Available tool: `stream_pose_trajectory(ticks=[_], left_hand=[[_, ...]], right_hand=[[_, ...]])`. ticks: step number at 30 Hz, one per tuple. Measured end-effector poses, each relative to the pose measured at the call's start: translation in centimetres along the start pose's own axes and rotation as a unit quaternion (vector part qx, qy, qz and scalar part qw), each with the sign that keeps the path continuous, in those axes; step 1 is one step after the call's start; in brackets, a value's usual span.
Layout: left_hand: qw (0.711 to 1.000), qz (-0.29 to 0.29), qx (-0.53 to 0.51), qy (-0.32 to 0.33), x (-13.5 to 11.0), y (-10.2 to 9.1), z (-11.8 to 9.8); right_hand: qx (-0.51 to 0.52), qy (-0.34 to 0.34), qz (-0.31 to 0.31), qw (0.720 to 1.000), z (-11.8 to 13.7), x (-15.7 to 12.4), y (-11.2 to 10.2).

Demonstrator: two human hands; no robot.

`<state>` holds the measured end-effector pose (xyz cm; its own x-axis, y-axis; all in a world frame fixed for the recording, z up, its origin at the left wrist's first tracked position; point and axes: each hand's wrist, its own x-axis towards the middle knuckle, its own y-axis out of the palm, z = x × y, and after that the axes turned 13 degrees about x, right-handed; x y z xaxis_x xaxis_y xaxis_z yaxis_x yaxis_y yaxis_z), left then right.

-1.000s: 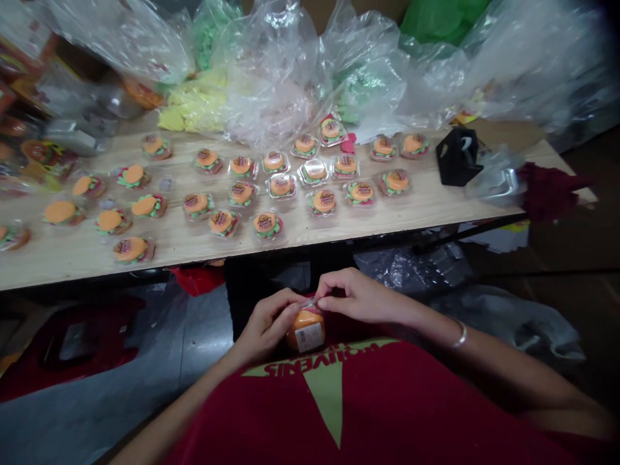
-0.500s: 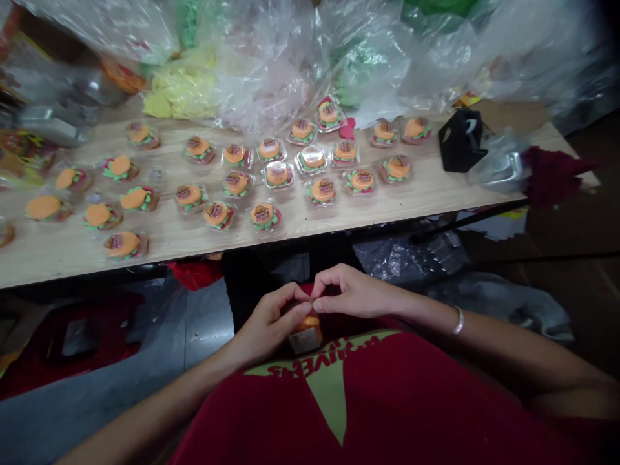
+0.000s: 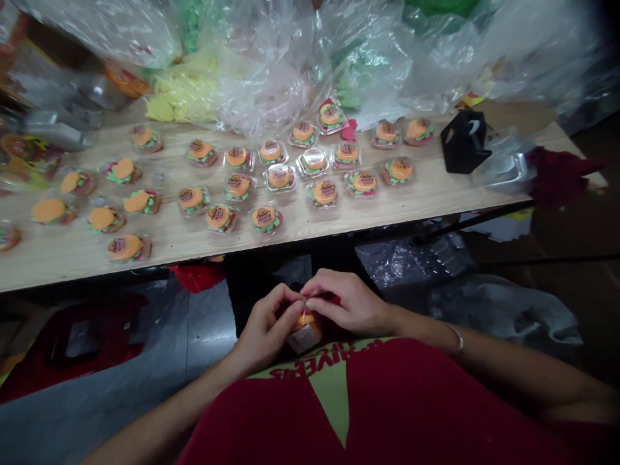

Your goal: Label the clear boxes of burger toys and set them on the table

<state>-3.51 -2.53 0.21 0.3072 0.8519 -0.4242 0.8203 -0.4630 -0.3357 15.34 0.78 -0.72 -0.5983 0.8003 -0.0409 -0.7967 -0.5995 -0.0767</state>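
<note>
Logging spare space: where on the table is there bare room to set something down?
The table is bare along its near edge between the rightmost boxed burgers and the black stand. A smaller bare patch lies between the near-left boxed burger and the middle group. Crowded: the middle group itself and the far side, heaped with plastic bags.

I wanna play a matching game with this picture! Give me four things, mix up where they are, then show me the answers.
Things:
1. Burger pack with a white label
2. Bracelet
3. Yellow pieces
4. Dark red cloth

Places:
A. At the right end of the table
B. Held by the left hand and right hand
C. Toward the table's back
D. Around the right arm

Pairs: 1-B, 2-D, 3-C, 4-A
</note>
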Motion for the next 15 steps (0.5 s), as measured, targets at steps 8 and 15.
stream_pose_trajectory(ticks=[8,15], left_hand=[[0.996,-0.012,-0.090,-0.024,-0.1,-0.5,0.4],[0.998,0.045,-0.033,-0.016,-0.4,-1.3,-0.5]], right_hand=[[0.149,0.083,-0.042,0.984,-1.5,-0.8,1.3],[0.149,0.121,-0.026,0.981,-0.4,-0.7,1.4]])
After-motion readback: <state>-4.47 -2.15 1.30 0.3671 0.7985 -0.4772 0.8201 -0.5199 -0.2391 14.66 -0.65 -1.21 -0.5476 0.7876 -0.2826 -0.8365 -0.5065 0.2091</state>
